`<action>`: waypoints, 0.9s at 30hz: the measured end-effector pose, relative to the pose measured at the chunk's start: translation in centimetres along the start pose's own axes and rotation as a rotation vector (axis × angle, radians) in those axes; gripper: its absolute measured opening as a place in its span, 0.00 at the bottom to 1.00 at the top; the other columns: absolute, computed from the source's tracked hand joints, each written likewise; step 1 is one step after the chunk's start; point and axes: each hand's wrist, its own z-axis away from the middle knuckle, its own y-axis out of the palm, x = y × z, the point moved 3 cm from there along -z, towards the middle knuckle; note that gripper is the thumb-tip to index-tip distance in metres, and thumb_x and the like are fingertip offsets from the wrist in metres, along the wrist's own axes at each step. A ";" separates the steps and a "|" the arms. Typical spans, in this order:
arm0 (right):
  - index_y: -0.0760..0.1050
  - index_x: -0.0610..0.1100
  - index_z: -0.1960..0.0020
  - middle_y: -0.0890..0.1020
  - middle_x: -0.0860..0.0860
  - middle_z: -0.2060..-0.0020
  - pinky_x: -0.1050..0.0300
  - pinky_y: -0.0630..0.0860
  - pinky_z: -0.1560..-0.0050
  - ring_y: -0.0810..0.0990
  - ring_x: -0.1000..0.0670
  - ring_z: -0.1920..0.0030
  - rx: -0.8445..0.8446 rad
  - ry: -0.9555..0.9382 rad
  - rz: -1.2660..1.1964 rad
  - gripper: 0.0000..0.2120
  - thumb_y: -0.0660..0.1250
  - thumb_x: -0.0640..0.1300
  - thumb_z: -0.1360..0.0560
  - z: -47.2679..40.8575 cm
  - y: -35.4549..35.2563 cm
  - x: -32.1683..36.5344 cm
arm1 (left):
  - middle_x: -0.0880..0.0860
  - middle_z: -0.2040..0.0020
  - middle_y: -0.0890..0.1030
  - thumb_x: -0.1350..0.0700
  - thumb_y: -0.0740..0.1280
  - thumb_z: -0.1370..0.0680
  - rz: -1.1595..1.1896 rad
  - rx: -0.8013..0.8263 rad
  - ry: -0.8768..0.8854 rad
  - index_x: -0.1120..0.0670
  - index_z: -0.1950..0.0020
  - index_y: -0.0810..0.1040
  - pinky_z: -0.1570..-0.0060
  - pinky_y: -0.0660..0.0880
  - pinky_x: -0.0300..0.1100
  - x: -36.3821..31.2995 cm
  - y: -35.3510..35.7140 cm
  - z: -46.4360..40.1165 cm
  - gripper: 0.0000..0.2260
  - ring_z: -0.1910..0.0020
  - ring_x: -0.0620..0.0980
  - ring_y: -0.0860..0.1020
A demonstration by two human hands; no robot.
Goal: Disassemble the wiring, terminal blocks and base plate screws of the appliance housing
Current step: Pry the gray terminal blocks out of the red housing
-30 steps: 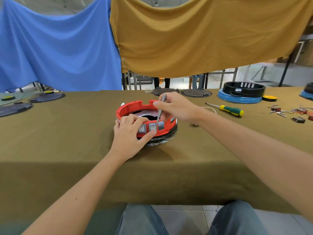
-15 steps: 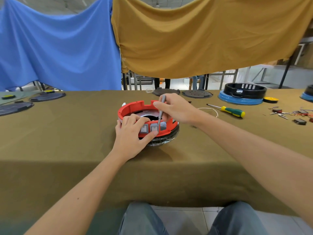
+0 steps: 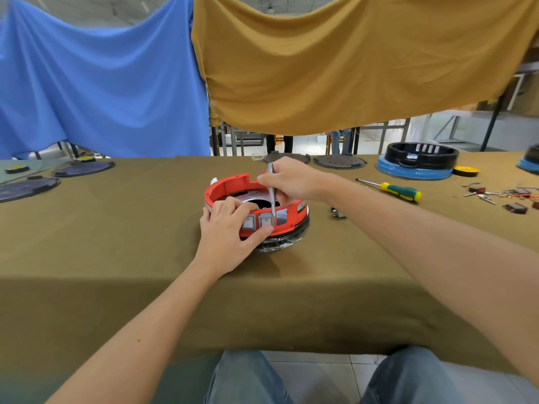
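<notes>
Little changed since before: my left hand (image 3: 226,228) still gripped the red housing (image 3: 230,185); my right hand (image 3: 287,177) still pinched the grey tool (image 3: 272,193), tip hidden at the switches (image 3: 266,221).

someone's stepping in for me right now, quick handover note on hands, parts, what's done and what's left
Left hand: grips the near wall of the round red plastic housing, steadying it on the olive-cloth table.
Right hand: pinches a thin grey metal tool, tip down beside the right grey rocker switch.
Done: one switch slot looks empty; loose wires and small parts lie far right.
Left: two grey switches still sit in the housing; base plate screws are not visible from here.
Spare: green-and-yellow-handled screwdriver, right of the housing.
</notes>
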 end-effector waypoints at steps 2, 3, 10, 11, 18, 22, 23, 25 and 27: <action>0.71 0.40 0.60 0.78 0.41 0.72 0.57 0.72 0.70 0.74 0.48 0.74 -0.090 -0.076 0.006 0.14 0.58 0.43 0.17 0.3 0.0 0.7 | 0.44 0.47 0.70 0.30 0.55 0.28 0.006 0.000 -0.002 0.47 0.39 0.76 0.34 0.62 0.64 0.0 0.0 -0.1 0.28 0.42 0.47 0.67; 0.72 0.39 0.59 0.78 0.40 0.72 0.59 0.71 0.74 0.74 0.49 0.76 -0.130 -0.113 -0.025 0.13 0.58 0.43 0.18 0.4 0.1 1.0 | 0.44 0.48 0.70 0.30 0.55 0.27 0.002 0.002 -0.002 0.47 0.39 0.76 0.34 0.62 0.63 0.1 0.1 -0.1 0.28 0.42 0.47 0.67; 0.72 0.38 0.57 0.82 0.45 0.70 0.58 0.77 0.66 0.78 0.54 0.72 -0.111 -0.226 0.065 0.15 0.62 0.48 0.17 0.9 1.1 1.0 | 0.44 0.49 0.68 0.29 0.56 0.27 -0.006 -0.010 0.001 0.49 0.40 0.76 0.34 0.63 0.64 0.1 0.1 -0.1 0.29 0.43 0.47 0.67; 0.72 0.37 0.56 0.82 0.46 0.70 0.57 0.77 0.65 0.78 0.54 0.72 -0.108 -0.234 0.082 0.15 0.62 0.48 0.17 0.9 1.3 1.0 | 0.44 0.48 0.68 0.29 0.56 0.27 -0.007 -0.008 0.001 0.49 0.40 0.76 0.34 0.63 0.64 0.1 0.1 0.0 0.29 0.43 0.47 0.67; 0.69 0.46 0.61 0.83 0.49 0.71 0.61 0.75 0.68 0.80 0.53 0.72 -0.067 -0.288 0.213 0.15 0.62 0.50 0.18 0.8 1.5 2.0 | 0.43 0.49 0.69 0.33 0.63 0.26 0.018 -0.038 0.005 0.50 0.43 0.76 0.36 0.64 0.64 0.2 0.2 0.0 0.23 0.46 0.43 0.63; 0.73 0.38 0.56 0.83 0.51 0.71 0.61 0.80 0.66 0.82 0.55 0.70 -0.067 -0.239 0.109 0.15 0.62 0.48 0.17 0.9 1.2 1.4 | 0.43 0.50 0.69 0.34 0.64 0.26 0.028 -0.045 0.000 0.49 0.43 0.76 0.36 0.64 0.65 0.2 0.2 0.0 0.22 0.46 0.42 0.62; 0.73 0.39 0.56 0.84 0.50 0.70 0.62 0.79 0.66 0.82 0.54 0.70 -0.059 -0.239 0.112 0.15 0.62 0.48 0.17 0.9 1.3 1.3 | 0.43 0.50 0.69 0.34 0.63 0.26 0.026 -0.043 0.000 0.48 0.44 0.76 0.36 0.64 0.64 0.2 0.1 0.0 0.22 0.46 0.42 0.63; 0.71 0.43 0.58 0.84 0.49 0.69 0.62 0.77 0.66 0.83 0.53 0.69 -0.045 -0.250 0.170 0.14 0.62 0.49 0.17 0.9 1.8 1.5 | 0.43 0.49 0.70 0.33 0.62 0.26 0.025 -0.035 -0.003 0.48 0.44 0.77 0.36 0.64 0.64 0.1 0.1 -0.1 0.22 0.45 0.43 0.64; 0.69 0.46 0.60 0.84 0.49 0.69 0.59 0.77 0.64 0.84 0.51 0.67 -0.046 -0.267 0.228 0.15 0.61 0.50 0.17 0.8 1.9 1.6 | 0.43 0.48 0.70 0.32 0.60 0.27 0.027 -0.027 -0.006 0.49 0.44 0.77 0.35 0.63 0.64 0.0 0.0 -0.1 0.24 0.44 0.45 0.66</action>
